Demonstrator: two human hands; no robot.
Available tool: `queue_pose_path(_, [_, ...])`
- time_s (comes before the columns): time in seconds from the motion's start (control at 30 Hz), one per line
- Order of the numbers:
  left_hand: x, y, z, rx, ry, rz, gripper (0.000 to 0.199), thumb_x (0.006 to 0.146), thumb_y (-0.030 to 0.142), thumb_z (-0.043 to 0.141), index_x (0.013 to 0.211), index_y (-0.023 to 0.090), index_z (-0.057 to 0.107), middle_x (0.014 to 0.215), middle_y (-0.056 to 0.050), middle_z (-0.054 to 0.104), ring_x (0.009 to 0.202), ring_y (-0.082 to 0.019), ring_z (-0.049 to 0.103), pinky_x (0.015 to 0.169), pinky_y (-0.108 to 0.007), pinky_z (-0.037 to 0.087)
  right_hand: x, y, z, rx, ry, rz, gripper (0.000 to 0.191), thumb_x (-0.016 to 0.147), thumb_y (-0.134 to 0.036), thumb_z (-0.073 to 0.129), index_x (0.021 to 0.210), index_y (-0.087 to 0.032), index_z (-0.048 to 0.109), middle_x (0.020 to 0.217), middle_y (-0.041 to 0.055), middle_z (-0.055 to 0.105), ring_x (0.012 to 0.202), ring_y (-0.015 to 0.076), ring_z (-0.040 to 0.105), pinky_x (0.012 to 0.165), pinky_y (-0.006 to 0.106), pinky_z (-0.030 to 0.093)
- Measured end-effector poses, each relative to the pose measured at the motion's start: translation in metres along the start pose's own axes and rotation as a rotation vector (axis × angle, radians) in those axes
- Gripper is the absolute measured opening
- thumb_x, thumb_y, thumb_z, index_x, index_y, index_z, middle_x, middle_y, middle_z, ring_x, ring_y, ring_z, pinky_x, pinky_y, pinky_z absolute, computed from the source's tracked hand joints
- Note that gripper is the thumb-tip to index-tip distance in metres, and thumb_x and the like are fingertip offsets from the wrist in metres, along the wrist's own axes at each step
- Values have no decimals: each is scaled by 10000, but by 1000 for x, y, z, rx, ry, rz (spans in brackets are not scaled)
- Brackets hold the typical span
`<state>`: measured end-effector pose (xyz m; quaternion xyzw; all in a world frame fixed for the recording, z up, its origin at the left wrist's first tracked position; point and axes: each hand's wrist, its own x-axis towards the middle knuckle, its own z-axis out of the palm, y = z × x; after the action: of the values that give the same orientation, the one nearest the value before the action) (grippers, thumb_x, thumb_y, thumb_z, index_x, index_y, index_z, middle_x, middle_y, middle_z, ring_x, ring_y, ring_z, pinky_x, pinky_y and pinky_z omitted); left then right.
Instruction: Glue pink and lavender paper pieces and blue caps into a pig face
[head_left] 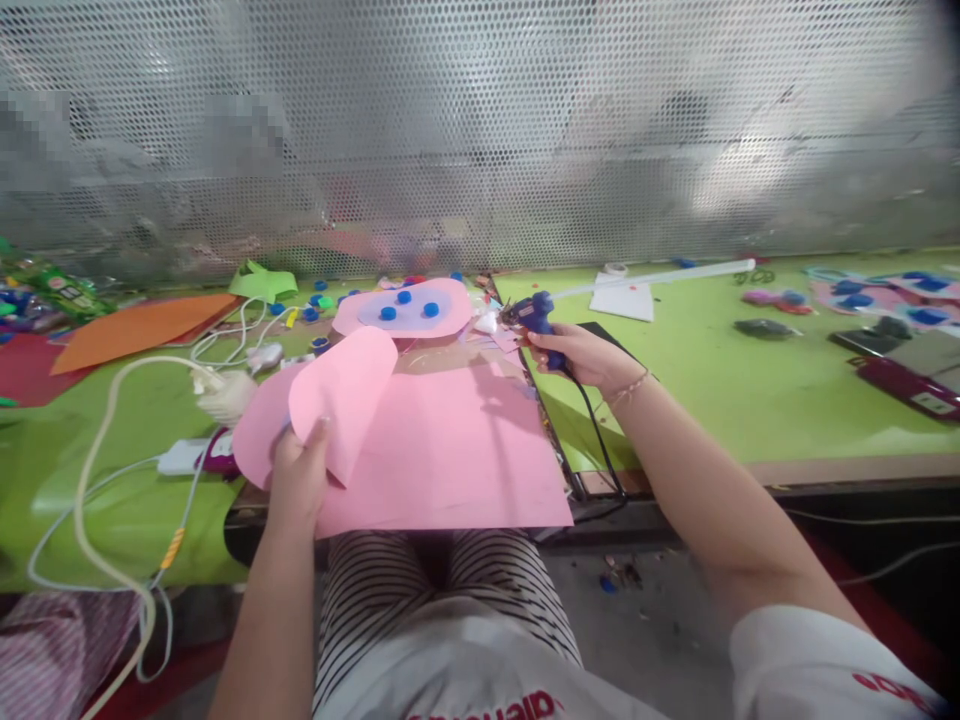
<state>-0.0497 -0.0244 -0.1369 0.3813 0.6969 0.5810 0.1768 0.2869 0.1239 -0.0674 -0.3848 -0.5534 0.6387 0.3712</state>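
My left hand point(300, 470) is closed on a pink paper piece point(345, 400) that curls over above it. Under and beside that piece lies a larger pink sheet point(450, 450), which overhangs the table's front edge. In my right hand point(585, 355) is a blue glue gun point(536, 315), its nozzle pointing left and a long clear glue stick point(675, 275) reaching out to the right from its back. Behind the sheet rests a rounded pink paper point(352, 318) with a light blue oval and three blue bottle caps point(430, 310) on it.
Orange paper point(142, 330), white cables and a power plug point(225, 395) are at the left. White paper point(622, 297), a maroon device point(907, 388) and more decorated pink papers lie to the right. A perforated metal screen point(480, 130) stands behind the green table point(697, 400).
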Motion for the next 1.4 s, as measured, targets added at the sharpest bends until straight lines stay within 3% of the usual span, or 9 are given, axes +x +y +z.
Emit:
queue_pose_path(0.07, [-1, 4, 0, 36, 23, -22, 514, 742, 495, 588, 1085, 113, 622, 1077, -150, 649, 1069, -317, 568, 961, -431, 411, 2, 1, -3, -3, 1, 15, 214, 677, -203, 678, 834, -141, 546, 608, -30, 491, 478, 52, 431, 415, 175, 374])
queue_pose_path(0.27, [-4, 10, -1, 71, 23, -41, 506, 740, 505, 587, 1074, 127, 629, 1083, -142, 652, 1072, -317, 566, 955, -430, 413, 3, 2, -3, -89, 23, 77, 316, 539, -88, 646, 811, -160, 503, 591, -27, 511, 450, 76, 488, 325, 168, 300])
queue_pose_path(0.47, [-5, 14, -3, 147, -1, -42, 495, 756, 507, 565, 1058, 121, 633, 1073, -152, 653, 1067, -330, 565, 953, -447, 403, -4, -1, 8, -73, -26, 46, 256, 569, -112, 577, 801, -171, 487, 636, -20, 512, 443, 50, 448, 312, 157, 248])
queue_pose_path(0.67, [-6, 15, -1, 111, 9, -36, 500, 756, 503, 569, 1073, 120, 625, 1092, -147, 647, 1077, -321, 561, 956, -431, 404, -12, -8, 12, -277, 11, -4, 123, 648, -161, 558, 753, -166, 494, 533, -26, 488, 390, 51, 386, 303, 171, 205])
queue_pose_path(0.83, [-7, 14, -1, 100, 14, -32, 496, 758, 507, 570, 1070, 126, 627, 1096, -148, 645, 1076, -316, 561, 955, -426, 403, 3, 7, 13, -348, 79, -79, 220, 663, -216, 612, 833, -185, 476, 559, -38, 467, 461, 86, 432, 416, 206, 370])
queue_pose_path(0.97, [-6, 11, -1, 80, 33, -30, 494, 742, 523, 580, 1029, 125, 639, 1039, -142, 663, 1045, -304, 575, 940, -401, 416, 15, 24, 12, -805, 218, -150, 473, 559, -259, 726, 946, -181, 466, 744, 15, 552, 624, 158, 530, 552, 282, 446])
queue_pose_path(1.07, [-5, 11, -1, 98, 17, -23, 483, 748, 513, 573, 1024, 122, 638, 1041, -142, 662, 1050, -308, 573, 947, -404, 410, 17, 33, 15, -1023, 253, -241, 544, 562, -322, 728, 1003, -160, 454, 919, 83, 563, 810, 225, 552, 702, 340, 453])
queue_pose_path(1.2, [-5, 15, -3, 142, -15, -33, 470, 761, 490, 558, 1043, 123, 633, 1062, -139, 654, 1063, -312, 566, 959, -412, 399, 17, 39, 23, -1144, 285, -285, 573, 603, -346, 702, 1063, -135, 433, 1079, 162, 523, 974, 278, 520, 818, 377, 419])
queue_pose_path(1.4, [-4, 14, -1, 101, 24, -16, 453, 754, 478, 563, 1032, 128, 638, 1039, -132, 663, 1049, -308, 575, 947, -418, 412, 13, 39, 30, -1187, 291, -298, 491, 658, -398, 671, 1023, -162, 442, 1062, 158, 542, 957, 278, 527, 794, 371, 428])
